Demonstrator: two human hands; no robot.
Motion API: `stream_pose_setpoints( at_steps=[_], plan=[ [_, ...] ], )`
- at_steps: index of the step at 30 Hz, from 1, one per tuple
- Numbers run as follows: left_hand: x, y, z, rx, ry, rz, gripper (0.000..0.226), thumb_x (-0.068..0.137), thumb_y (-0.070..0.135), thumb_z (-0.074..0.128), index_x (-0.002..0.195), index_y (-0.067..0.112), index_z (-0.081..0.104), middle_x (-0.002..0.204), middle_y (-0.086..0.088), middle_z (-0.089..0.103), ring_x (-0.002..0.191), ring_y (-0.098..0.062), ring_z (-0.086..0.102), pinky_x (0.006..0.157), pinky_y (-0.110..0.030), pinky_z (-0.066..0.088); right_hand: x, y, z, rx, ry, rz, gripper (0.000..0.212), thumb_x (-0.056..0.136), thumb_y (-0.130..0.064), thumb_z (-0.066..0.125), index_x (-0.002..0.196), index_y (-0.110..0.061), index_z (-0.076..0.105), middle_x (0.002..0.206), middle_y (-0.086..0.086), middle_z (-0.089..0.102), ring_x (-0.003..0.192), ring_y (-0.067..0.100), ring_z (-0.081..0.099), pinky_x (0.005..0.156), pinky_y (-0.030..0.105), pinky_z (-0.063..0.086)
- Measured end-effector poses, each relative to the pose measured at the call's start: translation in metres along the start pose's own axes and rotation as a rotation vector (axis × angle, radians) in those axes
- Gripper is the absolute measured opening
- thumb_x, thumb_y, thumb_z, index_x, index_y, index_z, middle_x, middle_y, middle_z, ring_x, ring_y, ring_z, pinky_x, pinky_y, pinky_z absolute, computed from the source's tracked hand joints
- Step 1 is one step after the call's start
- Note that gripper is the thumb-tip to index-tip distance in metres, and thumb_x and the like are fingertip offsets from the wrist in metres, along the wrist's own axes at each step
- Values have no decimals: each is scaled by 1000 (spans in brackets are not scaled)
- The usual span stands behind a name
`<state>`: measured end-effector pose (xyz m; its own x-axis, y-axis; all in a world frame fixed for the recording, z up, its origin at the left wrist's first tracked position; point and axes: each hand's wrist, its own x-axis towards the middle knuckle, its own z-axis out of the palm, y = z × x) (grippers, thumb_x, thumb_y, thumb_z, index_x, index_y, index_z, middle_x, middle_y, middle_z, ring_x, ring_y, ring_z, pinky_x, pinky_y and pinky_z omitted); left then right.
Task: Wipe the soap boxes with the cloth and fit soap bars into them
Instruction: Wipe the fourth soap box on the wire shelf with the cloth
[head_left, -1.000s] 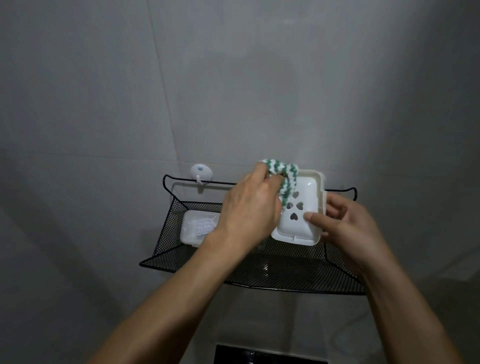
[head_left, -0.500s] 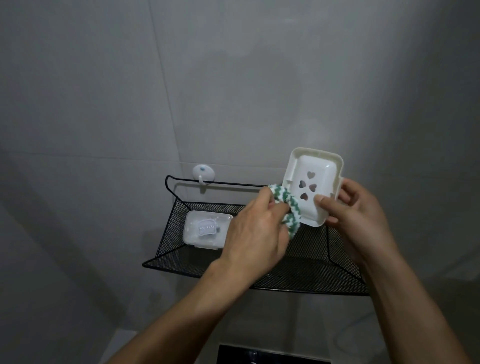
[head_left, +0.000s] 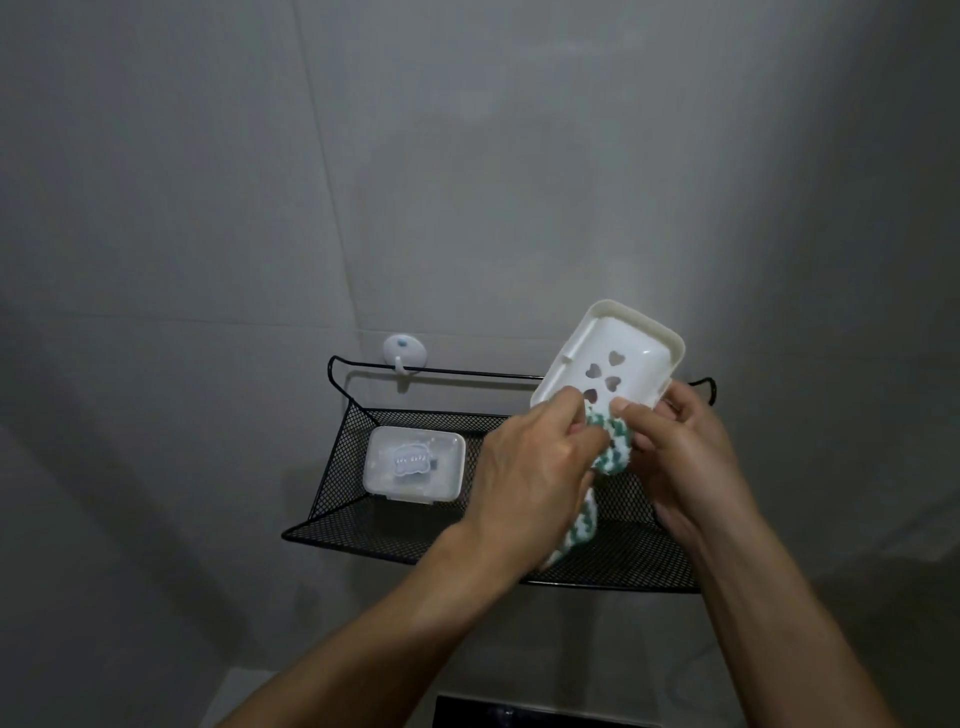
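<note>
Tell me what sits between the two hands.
Head view: the green-and-white cloth, bunched between left hand and right hand, beneath the white soap box.

Two bare forearms reach up from the bottom edge, converging so that the hands meet close together, nearly touching. The left hand (head_left: 535, 467) shows its back, knuckles raised and fingers curled forward, pinching a green-and-white cloth (head_left: 613, 457) that trails down below its palm. The right hand (head_left: 685, 452), just beside it, curls its fingers behind a tilted white soap box (head_left: 608, 358), with the thumb pressed across the box's lower front edge above the cloth.
</note>
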<state>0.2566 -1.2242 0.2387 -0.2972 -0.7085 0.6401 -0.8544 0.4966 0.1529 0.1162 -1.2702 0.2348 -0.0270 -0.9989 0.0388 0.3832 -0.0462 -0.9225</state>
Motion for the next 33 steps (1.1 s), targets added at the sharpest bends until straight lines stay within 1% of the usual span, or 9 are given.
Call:
stream_pose_setpoints(
  at_steps=[5,7,9,12,16,20,23,30,33],
  plan=[
    [3,-32,-6,110,-25,178,17,83,18,72,74,16,59,76,2,45,67,-13,37,52,-31,34,5,-13,-23,-128,-19,80,24,83,-20,72,104,-15,63,98,7,75,82,21,73,69,38,57],
    [3,-47,-8,205,-61,277,13,90,17,61,77,15,65,79,0,45,71,-16,39,58,-32,29,8,-20,-32,-208,-78,113,31,75,-33,74,99,-15,66,99,7,76,85,21,71,73,39,54],
    [6,-59,-11,258,-53,300,22,92,17,49,77,15,65,80,-1,45,72,-18,40,61,-33,23,10,-25,-38,-272,-121,137,26,79,-26,74,101,-14,69,101,9,77,82,21,72,74,38,57],
    [10,-62,-18,300,-52,261,24,92,20,50,77,16,68,81,-1,47,72,-20,43,60,-32,27,11,-28,-38,-350,-189,136,25,86,-3,69,109,-13,70,100,9,78,86,26,76,71,36,62],
    [8,-50,-16,248,-33,40,6,83,15,71,77,15,74,77,-1,48,71,-22,48,60,-32,24,9,-23,-29,-370,-155,74,29,85,6,66,109,-10,70,96,11,78,87,27,76,69,34,62],
    [2,-38,-8,11,-71,-145,12,86,11,67,94,14,76,88,-2,53,79,-20,54,60,-30,37,6,-11,-18,-341,-72,0,34,85,7,67,115,-9,67,98,10,78,87,25,76,67,31,62],
    [2,-30,-8,-24,-134,-148,20,89,14,60,103,15,74,99,-1,50,85,-20,55,65,-35,48,6,-5,-14,-320,-44,-45,37,84,8,67,119,-5,65,101,13,76,90,25,75,66,28,60],
    [-2,-13,-3,-35,-135,-32,21,88,16,58,102,19,73,94,-1,50,82,-22,54,63,-37,49,7,1,-13,-338,-78,-106,41,84,9,67,121,-9,65,104,9,76,93,20,74,71,28,58],
    [-3,-10,1,-164,-139,-42,27,86,15,59,110,20,72,98,-2,50,84,-21,55,65,-36,48,9,0,-14,-326,-92,-122,40,83,9,68,114,-16,68,97,1,78,87,12,74,63,20,54]
  ],
)
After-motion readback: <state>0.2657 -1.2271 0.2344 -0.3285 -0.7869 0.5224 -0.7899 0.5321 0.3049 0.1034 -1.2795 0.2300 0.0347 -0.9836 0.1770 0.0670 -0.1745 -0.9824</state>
